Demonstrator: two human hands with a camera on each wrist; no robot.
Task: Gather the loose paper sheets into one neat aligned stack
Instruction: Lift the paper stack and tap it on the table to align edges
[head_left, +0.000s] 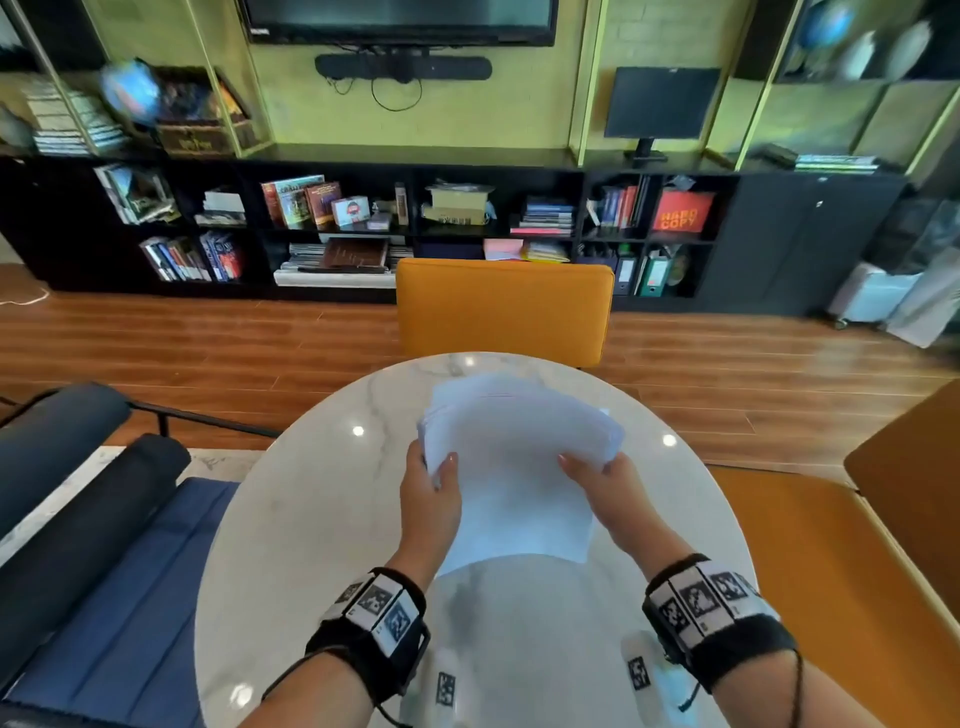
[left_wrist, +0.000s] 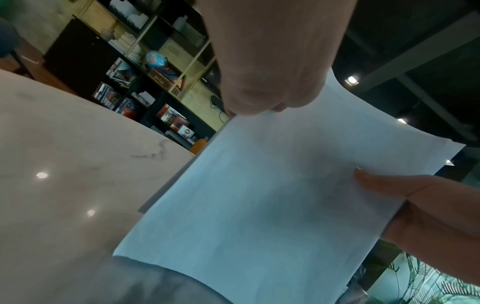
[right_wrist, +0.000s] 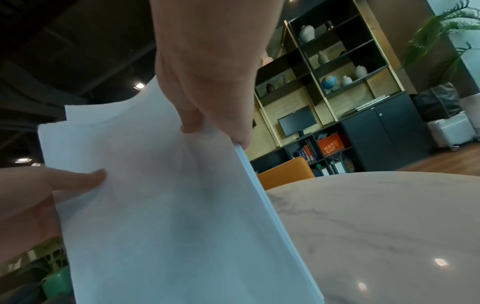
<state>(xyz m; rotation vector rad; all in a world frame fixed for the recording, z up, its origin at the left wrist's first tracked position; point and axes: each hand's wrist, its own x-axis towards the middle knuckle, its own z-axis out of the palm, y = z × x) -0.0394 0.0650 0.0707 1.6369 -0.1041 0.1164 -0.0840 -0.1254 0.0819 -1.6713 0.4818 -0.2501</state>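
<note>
A bundle of white paper sheets (head_left: 514, 457) stands tilted on its lower edge above the round marble table (head_left: 291, 519). My left hand (head_left: 434, 486) grips its left side, thumb on the near face. My right hand (head_left: 597, 480) grips the right side the same way. The top edges fan out unevenly. In the left wrist view the paper sheets (left_wrist: 272, 205) fill the middle, with my left hand (left_wrist: 270, 82) at the top edge and the right thumb pressing the sheet. In the right wrist view my right hand (right_wrist: 207, 98) pinches the paper sheets (right_wrist: 168, 216), whose layered edge shows.
An orange chair (head_left: 504, 306) stands at the table's far side, another orange seat (head_left: 831, 571) at the right, and a blue bench (head_left: 114, 582) at the left. Black shelving with books (head_left: 363, 223) lines the far wall.
</note>
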